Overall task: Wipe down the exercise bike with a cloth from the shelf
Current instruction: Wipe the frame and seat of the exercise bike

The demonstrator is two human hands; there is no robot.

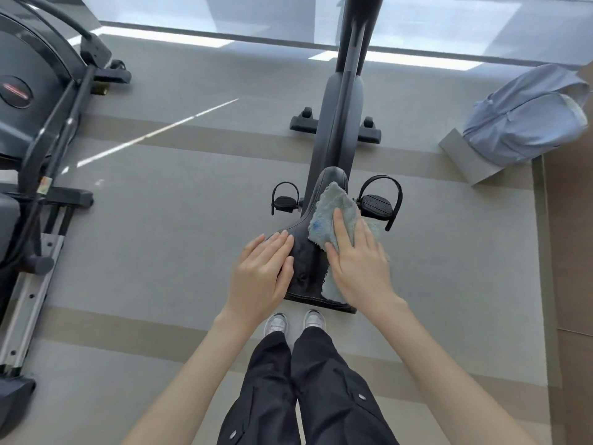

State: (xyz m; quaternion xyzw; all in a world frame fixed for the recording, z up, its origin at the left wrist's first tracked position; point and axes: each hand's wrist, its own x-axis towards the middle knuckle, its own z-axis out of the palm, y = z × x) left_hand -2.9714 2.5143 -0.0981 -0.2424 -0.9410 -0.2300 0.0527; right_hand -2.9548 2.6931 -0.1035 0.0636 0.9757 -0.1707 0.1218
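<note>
Head view: our right hand point(359, 264) flat, pressing cloth point(333, 203) beneath onto saddle point(308, 268); left hand point(260, 274) flat alongside, steadying. We'd keep strokes overlapping.

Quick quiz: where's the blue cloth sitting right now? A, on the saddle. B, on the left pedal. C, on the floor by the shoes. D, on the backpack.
A: the right hand presses the blue cloth flat on the black saddle, while the left hand rests on the saddle's other side.
</note>
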